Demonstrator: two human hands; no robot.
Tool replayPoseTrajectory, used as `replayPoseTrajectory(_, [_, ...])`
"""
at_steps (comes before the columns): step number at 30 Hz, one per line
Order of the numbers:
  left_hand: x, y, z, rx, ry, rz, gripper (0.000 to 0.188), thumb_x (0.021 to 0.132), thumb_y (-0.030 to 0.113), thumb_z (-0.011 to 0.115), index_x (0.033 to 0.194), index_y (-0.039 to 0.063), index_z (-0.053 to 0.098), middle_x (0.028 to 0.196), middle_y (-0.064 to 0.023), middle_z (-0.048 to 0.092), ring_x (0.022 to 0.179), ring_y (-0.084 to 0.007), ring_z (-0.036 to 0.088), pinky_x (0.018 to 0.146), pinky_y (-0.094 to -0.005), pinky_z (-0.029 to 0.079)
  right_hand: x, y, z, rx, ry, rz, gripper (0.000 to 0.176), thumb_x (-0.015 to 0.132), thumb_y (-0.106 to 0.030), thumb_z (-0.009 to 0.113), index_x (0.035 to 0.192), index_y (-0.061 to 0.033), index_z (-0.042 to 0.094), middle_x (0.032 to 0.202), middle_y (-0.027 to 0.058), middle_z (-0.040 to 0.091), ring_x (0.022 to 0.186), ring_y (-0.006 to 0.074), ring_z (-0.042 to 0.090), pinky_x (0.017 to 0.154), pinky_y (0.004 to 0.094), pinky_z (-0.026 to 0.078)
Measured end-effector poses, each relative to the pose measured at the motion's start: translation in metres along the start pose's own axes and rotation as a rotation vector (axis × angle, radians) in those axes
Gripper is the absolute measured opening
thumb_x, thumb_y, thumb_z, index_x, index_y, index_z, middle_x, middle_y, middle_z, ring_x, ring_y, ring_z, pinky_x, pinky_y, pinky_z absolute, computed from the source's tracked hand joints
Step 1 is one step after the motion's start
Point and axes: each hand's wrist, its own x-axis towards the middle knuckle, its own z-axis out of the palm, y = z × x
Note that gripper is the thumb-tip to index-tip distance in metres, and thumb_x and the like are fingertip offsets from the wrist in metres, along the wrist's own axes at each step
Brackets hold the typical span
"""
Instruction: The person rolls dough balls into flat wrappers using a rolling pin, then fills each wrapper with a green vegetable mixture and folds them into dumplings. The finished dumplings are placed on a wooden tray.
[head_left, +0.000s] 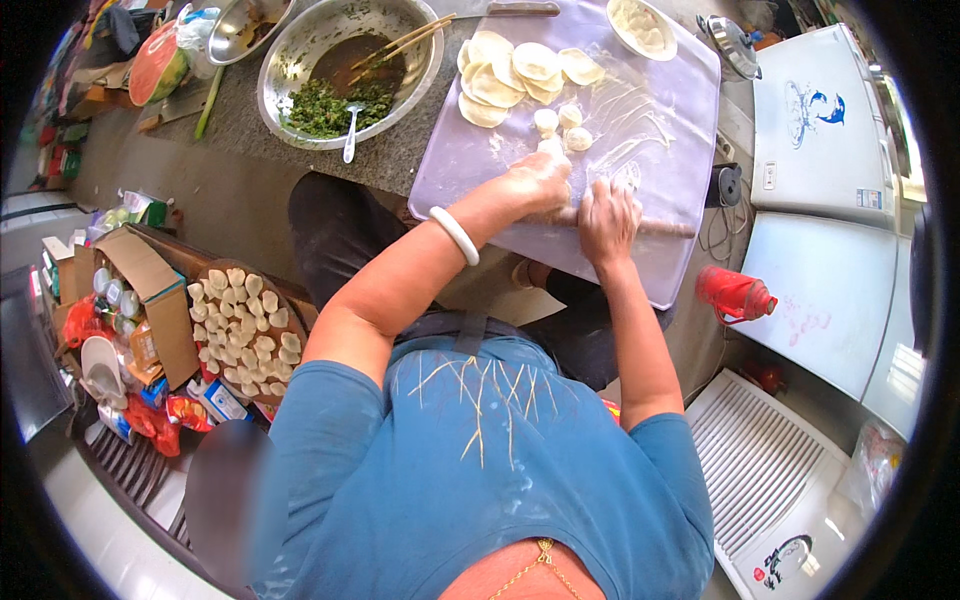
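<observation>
My left hand (541, 181), dusted with flour, has its fingertips at a small dough piece (553, 145); whether they grip it is hard to see. My right hand (610, 225) lies over a wooden rolling pin (667, 226), fingers curled down across it. Just beyond those fingers is a pale, floury patch of dough (627, 175), partly covered. Small dough rounds (577, 139) sit ahead of my left hand. Farther up, flat round dough wrappers (491, 82) lie overlapping on the lilac mat (450, 161).
A steel bowl (270, 90) of chopped green filling holds chopsticks (409, 41) and a spoon (350, 139). A knife handle (523, 8) and a white bowl (641, 30) are at the far edge. A red thermos (731, 292) stands right; dumplings (240, 330) fill a round board at left.
</observation>
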Motion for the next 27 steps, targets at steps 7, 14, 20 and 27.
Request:
replayPoseTrajectory(7, [0.023, -0.012, 0.017, 0.066, 0.113, -0.047, 0.025, 0.085, 0.012, 0.063, 0.102, -0.003, 0.075, 0.104, -0.0286, 0.071, 0.105, -0.0403, 0.071, 0.090, -0.0470, 0.057, 0.009, -0.001, 0.012, -0.001, 0.030, -0.025, 0.023, 0.095, -0.026, 0.051, 0.104, -0.0076, 0.061, 0.102, 0.0162, 0.062, 0.102, 0.0355, 0.059, 0.088, 0.0514, 0.042])
replayPoseTrajectory(14, [0.009, -0.007, 0.005, -0.043, -0.016, -0.119, 0.027, 0.084, 0.013, 0.064, 0.107, 0.003, 0.074, 0.107, -0.0265, 0.072, 0.104, -0.0406, 0.070, 0.091, -0.0478, 0.056, -0.007, -0.006, 0.003, 0.013, 0.010, 0.008, 0.023, 0.093, -0.026, 0.053, 0.103, -0.0082, 0.061, 0.105, 0.0158, 0.061, 0.103, 0.0358, 0.056, 0.089, 0.0526, 0.041])
replayPoseTrajectory(20, [0.021, -0.002, 0.010, 0.101, 0.087, -0.043, 0.028, 0.082, 0.012, 0.065, 0.104, -0.001, 0.075, 0.106, -0.0267, 0.073, 0.103, -0.0384, 0.072, 0.091, -0.0470, 0.057, 0.036, -0.003, 0.017, 0.020, 0.012, 0.005, 0.021, 0.094, -0.027, 0.052, 0.099, -0.0077, 0.059, 0.102, 0.0159, 0.060, 0.102, 0.0374, 0.056, 0.089, 0.0540, 0.041])
replayPoseTrajectory(27, [0.010, -0.014, -0.001, -0.102, -0.008, -0.113, 0.028, 0.086, 0.016, 0.066, 0.107, 0.000, 0.075, 0.109, -0.0257, 0.072, 0.106, -0.0405, 0.070, 0.092, -0.0462, 0.055, -0.024, -0.013, -0.004, 0.016, -0.048, -0.008, 0.023, 0.095, -0.029, 0.052, 0.101, -0.0080, 0.060, 0.103, 0.0159, 0.061, 0.102, 0.0364, 0.057, 0.088, 0.0532, 0.041])
